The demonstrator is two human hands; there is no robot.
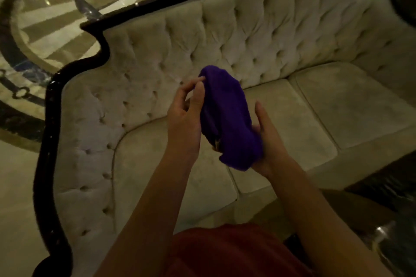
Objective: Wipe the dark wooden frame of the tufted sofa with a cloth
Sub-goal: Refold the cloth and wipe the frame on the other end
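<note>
A purple cloth (227,117), bunched up, is held between both hands above the sofa's seat cushions. My left hand (185,114) pinches its upper left edge with thumb and fingertips. My right hand (267,141) cups its lower right end from beneath. The cream tufted sofa (258,36) fills the view. Its dark wooden frame (50,108) runs along the top of the backrest and curves down the left arm, well apart from the cloth and both hands.
A patterned marble floor (56,18) with a sunburst inlay lies behind the sofa at top left. My red garment (225,252) shows at the bottom. Something dark and shiny (396,238) sits at the lower right, too dim to identify.
</note>
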